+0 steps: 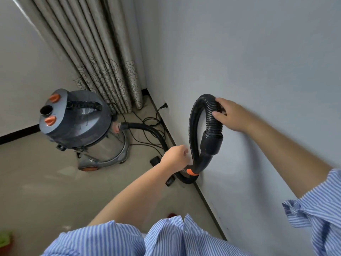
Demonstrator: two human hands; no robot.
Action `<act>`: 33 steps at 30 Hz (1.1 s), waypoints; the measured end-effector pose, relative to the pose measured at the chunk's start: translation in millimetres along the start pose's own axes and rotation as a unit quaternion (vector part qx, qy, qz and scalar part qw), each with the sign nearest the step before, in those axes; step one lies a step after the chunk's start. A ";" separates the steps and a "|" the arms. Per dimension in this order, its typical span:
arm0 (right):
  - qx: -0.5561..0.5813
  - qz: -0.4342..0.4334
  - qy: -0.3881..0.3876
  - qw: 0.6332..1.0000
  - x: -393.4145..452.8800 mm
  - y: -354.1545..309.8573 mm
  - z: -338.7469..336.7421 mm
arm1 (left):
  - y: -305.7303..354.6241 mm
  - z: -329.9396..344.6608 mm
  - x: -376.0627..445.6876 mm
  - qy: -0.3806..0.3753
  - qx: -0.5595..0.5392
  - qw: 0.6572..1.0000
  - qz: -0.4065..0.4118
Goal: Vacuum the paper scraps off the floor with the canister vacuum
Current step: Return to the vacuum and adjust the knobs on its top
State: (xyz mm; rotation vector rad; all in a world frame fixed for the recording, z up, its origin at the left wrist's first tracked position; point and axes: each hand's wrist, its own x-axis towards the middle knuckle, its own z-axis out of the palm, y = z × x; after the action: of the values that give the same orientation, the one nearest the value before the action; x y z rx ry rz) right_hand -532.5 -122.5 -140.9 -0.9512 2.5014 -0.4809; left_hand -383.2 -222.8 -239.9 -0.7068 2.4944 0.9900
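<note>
- Wall point(258, 61): smooth, pale, matt, filling the right side; a dark skirting strip runs along its foot.
- Curtain point(96, 52): beige fabric in deep pleats with a leaf outline pattern, hanging in the far corner.
- Floor point(46, 182): dull beige, smooth; no paper scraps can be made out on it.
- Vacuum point(79, 124): far left, a round canister with a grey domed lid, shiny steel drum, orange knobs and a black handle.
- Hose point(193, 126): black ribbed tube running from the drum's side port along the floor, then looping up by the wall into a smooth rigid cuff with an orange ring.
- Cord point(147, 130): thin, black, tangled by the skirting.
- Right hand point(230, 115): fingers curled round the top of the loop.
- Left hand point(177, 156): fingers bent, at the loop's lower part; whether it grips cannot be told.
</note>
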 end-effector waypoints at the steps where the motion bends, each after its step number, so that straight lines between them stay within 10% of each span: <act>1: -0.028 -0.006 0.006 1.000 -1.6 -4.7 1.2 | -4.2 -6.0 -0.8 0.022 0.028 0.999 -0.003; 13: -0.176 -0.057 -0.085 0.979 49.9 -131.6 67.4 | -152.0 -129.9 -43.4 0.121 0.263 0.951 -0.107; 33: -0.077 -0.029 -0.268 0.960 196.5 -397.9 251.9 | -426.5 -319.3 -71.7 0.108 0.153 0.942 -0.279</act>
State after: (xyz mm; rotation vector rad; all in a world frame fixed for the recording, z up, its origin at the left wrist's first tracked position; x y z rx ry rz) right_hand -324.9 -580.9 -225.6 -1.0500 2.0405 -0.0271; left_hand -128.7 -695.4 -210.2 -1.3684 2.3203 0.3263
